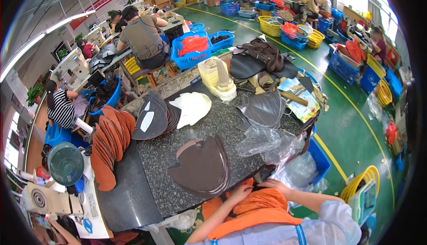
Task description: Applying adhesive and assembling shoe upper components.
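My left hand (240, 193) is low at the front edge of the dark speckled stone worktop (156, 165), above the orange apron (267, 202) on my lap. Its fingers are curled together beside a small orange piece. Close by on the right, my right hand (275, 185) has its fingers bent inward at the same edge, next to dark brown material. What either hand grips is too small and hidden to make out. Just beyond my left hand lies a stack of dark brown leather pieces (200, 167) with a notched outline.
Fanned reddish-brown leather pieces (109, 151), dark cut pieces (151, 116) and a white sheet (194, 109) lie left and behind. A cream glue pot (215, 78), plastic bags (267, 145) and a wooden-handled hammer (293, 97) stand farther back. A blue crate (321, 156) adjoins the right edge.
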`<state>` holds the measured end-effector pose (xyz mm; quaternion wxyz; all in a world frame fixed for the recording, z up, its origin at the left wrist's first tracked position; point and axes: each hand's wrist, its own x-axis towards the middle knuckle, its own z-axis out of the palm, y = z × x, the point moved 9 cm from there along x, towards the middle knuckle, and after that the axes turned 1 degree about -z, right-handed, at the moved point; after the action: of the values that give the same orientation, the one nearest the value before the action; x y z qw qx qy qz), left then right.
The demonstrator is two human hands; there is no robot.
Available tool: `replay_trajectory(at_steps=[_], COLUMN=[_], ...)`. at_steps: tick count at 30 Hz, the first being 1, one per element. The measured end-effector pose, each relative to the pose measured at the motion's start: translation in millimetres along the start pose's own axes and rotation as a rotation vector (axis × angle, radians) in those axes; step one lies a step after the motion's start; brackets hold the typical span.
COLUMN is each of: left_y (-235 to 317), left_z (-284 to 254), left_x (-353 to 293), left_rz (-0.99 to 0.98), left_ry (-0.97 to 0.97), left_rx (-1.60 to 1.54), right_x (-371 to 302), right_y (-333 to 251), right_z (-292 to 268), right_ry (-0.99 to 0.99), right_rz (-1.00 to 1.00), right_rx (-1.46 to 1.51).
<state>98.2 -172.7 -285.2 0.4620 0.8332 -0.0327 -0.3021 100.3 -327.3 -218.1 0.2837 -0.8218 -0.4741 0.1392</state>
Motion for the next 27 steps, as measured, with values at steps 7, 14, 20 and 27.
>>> replay_trajectory(at_steps=[7,14,20,27], left_y=[27.3,73.2,182.8,160.0], left_z=[-46.2,-89.0,-131.0,-157.5], left_x=[-126.0,-193.1,-159.9,-161.8], left_rz=[0.261,0.120,0.608,0.485], left_ry=[0.368,0.186,0.670,0.998], left_rx=[0.246,-0.144,-0.037,0.047], right_x=[-52.1,-28.0,92.7,136.4], right_y=[-20.0,-30.1,-91.7,-100.9], right_z=[-33.4,-120.3,-124.3,-87.2], right_ry=[-0.015,-0.131,0.151,0.162], right_rz=[0.143,0.641,0.388,0.440], right_rx=[-0.024,0.051,1.200,1.516])
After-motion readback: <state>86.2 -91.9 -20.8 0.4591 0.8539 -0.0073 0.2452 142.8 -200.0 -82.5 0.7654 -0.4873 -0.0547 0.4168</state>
